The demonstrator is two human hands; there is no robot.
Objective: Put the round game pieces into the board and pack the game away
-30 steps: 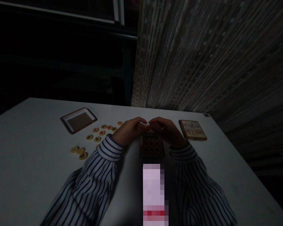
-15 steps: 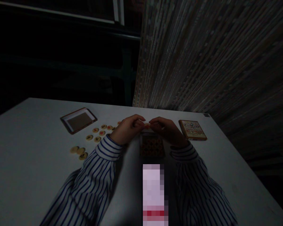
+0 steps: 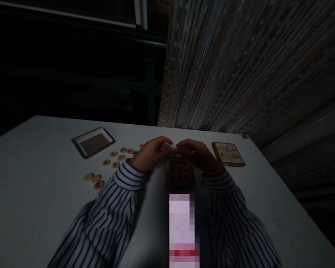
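Note:
Above the far edge of a small box, my left hand and my right hand meet fingertip to fingertip. Both are closed on a round Chinese chess piece with a red mark, partly covered by the fingers. Rows of pieces lie inside the box, dim in the shadow. Left of my left hand, loose chess pieces are spread on the table, some with red and some with black characters. My left hand and sleeve hide part of this group.
An open shallow box half lies at the far left of the white table. To the right of my right hand is a flat printed box. Behind the table hangs a string curtain. The room is dark.
Almost nothing differs. Both hands stay over the box, and the fingers have shifted slightly around the chess piece.

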